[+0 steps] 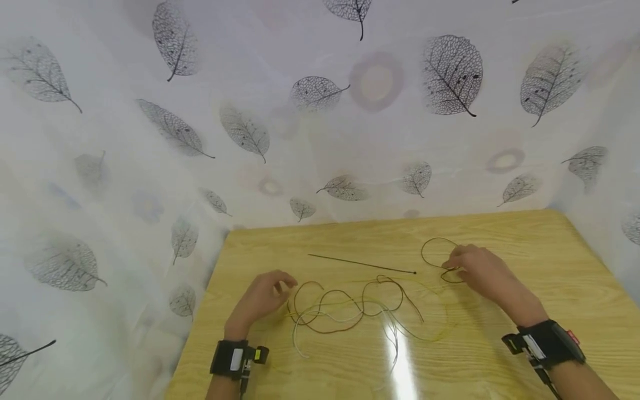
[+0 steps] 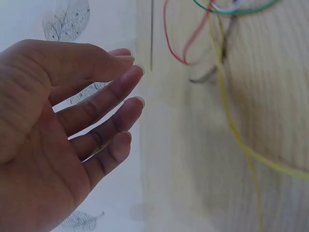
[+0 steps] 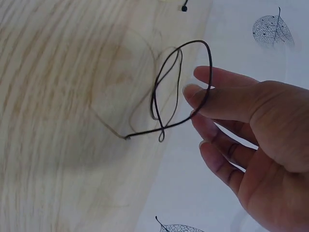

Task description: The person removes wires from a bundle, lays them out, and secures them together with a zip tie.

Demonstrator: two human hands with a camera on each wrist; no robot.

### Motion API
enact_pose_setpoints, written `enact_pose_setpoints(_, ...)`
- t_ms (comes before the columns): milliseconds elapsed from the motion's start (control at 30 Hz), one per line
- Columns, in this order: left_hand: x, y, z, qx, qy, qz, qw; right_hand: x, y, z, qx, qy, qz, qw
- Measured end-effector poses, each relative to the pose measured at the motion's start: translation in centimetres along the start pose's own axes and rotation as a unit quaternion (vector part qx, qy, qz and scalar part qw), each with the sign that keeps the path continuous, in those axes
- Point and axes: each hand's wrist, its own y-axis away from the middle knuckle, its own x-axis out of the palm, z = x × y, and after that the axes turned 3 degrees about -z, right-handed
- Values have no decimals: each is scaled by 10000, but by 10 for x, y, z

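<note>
My right hand [image 1: 482, 272] is raised over the table's right side, pinching a loosely coiled black wire [image 3: 208, 63] between thumb and fingers. Part of its loop hangs out to the left of the fingertips. My left hand [image 1: 265, 294] hovers at the left end of a loose tangle of wires [image 1: 345, 330], its fingers loosely bent and nothing between them. Red, yellow, white and green strands show in the tangle. In the left wrist view, a yellow wire [image 2: 226, 104] and a red wire [image 2: 169, 43] lie apart from the fingertips.
Behind the tangle lies a thin straight black strip [image 1: 360, 263] with a small knob at its right end, like a cable tie. The wooden table [image 1: 540, 250] meets a leaf-patterned white sheet [image 1: 380, 139] at its back and sides. Light glares on the table's front.
</note>
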Motion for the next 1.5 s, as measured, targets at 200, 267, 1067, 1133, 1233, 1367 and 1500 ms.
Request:
enact_pose_setpoints(200,24,-26,-48,978,-253,-135,9948,13,-4,-3,-244,111,-52,9996)
enact_pose_setpoints(267,37,-33,-67,1415,-298,-139,9894,16,-5,-3,-201,110,-33,9997)
enact_pose_setpoints(1067,98,-77,-180,2316,-610,415,9700,7,-23,22,-1217,732,-1019,9846)
enact_pose_setpoints(1133,98,-81,-185,2264,-508,387,9719,0,-27,29,-1403,869,-1188,9791)
enact_pose_setpoints(1233,98,-84,-190,1964,-389,377,9790,-9,-30,38,-1689,1022,-1359,9708)
enact_pose_setpoints(1367,101,-85,-194,1630,-433,500,9844,-16,-32,49,-2011,1080,-1589,9605)
enact_pose_setpoints(1500,102,-89,-198,1717,-497,273,9835,-24,-35,57,-2199,1056,-1888,9512)
